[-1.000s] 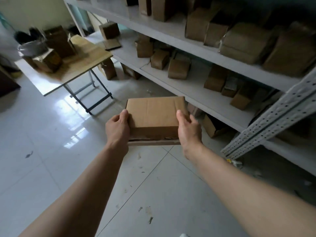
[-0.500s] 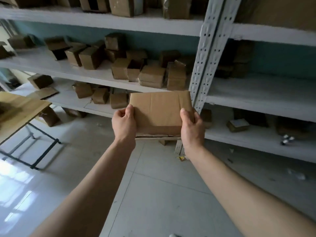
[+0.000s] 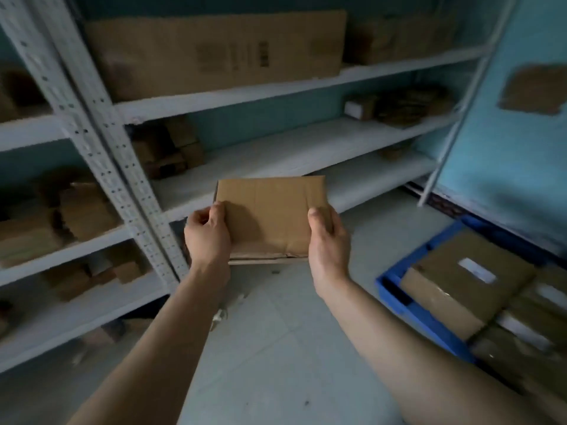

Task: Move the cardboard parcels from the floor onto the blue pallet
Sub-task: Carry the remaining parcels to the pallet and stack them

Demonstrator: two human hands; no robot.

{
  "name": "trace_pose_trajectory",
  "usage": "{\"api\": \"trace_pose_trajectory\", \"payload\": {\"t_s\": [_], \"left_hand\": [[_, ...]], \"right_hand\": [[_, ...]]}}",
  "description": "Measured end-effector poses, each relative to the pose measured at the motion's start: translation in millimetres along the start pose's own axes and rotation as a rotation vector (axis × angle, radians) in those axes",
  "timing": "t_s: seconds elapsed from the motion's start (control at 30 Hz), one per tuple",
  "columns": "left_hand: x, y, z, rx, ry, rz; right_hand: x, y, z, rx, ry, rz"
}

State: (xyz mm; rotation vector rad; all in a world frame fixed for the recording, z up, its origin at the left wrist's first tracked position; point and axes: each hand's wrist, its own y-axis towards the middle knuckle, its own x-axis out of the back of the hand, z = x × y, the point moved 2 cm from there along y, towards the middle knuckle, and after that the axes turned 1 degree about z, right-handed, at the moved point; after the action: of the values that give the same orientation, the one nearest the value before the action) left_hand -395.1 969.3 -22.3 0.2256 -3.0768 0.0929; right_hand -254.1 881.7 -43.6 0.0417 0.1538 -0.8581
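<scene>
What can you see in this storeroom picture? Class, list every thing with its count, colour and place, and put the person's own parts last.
held parcel: one, brown, mid-air at centre, between both grips
blue pallet: one, blue, floor at right
parcels on pallet: several, brown, white labels, lying on the pallet
shelving rack: one, pale grey, left and back
large carton: one, brown, upper shelf
small boxes: many, brown, lower shelves
floor: one, pale grey, underfoot
wall: one, turquoise, right
left grip: one, bare, holding the parcel's left edge
right grip: one, bare, holding its right edge
</scene>
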Motion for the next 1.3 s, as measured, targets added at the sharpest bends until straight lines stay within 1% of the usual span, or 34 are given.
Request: {"api": "trace_pose_trajectory", "payload": {"t_s": [0.17, 0.33, 0.43, 0.53, 0.63, 0.73, 0.87, 1.03, 1.17, 1.23, 1.3], "left_hand": [[-127.1, -65.8, -14.6, -0.064, 0.038, 0.23], [-246.0, -162.5, -19.3, -0.057, 0.042, 0.452], [-313.8, -219.6, -15.4, -0.061, 0.046, 0.542], [-380.3, -273.7, -5.4, -0.037, 0.039, 0.636], [-439.1, -329.4, 3.7, -0.019, 0.036, 0.753], [-488.5, -383.6, 8.2, -0.019, 0.03, 0.859], [-547.7, -443.7, 16.9, -0.04, 0.037, 1.007], [-612.8, -499.8, 29.0, -0.025, 0.08, 1.124], [-667.8, -528.2, 37.1, -0.006, 0.104, 1.23], [-698.2, -533.8, 40.7, 0.028, 0.113, 1.248], [-726.1, -539.4, 42.2, 0.025, 0.131, 1.257]], "right_hand": [[127.7, 32.1, 30.8, 0.086, 0.033, -0.261], [263.6, 60.3, 45.6, 0.076, 0.0, -0.459], [347.4, 70.2, 52.9, 0.086, -0.04, -0.54], [427.7, 77.4, 61.7, 0.135, -0.006, -0.591], [503.0, 76.7, 72.4, 0.156, 0.013, -0.703], [568.0, 73.3, 78.1, 0.178, -0.017, -0.813], [638.4, 72.6, 76.7, 0.148, -0.017, -0.933], [709.3, 79.0, 76.1, 0.154, -0.035, -1.065], [755.6, 102.8, 75.5, 0.151, -0.032, -1.128], [774.4, 121.3, 76.5, 0.149, -0.033, -1.137], [792.5, 139.5, 76.9, 0.144, -0.045, -1.145]]}}
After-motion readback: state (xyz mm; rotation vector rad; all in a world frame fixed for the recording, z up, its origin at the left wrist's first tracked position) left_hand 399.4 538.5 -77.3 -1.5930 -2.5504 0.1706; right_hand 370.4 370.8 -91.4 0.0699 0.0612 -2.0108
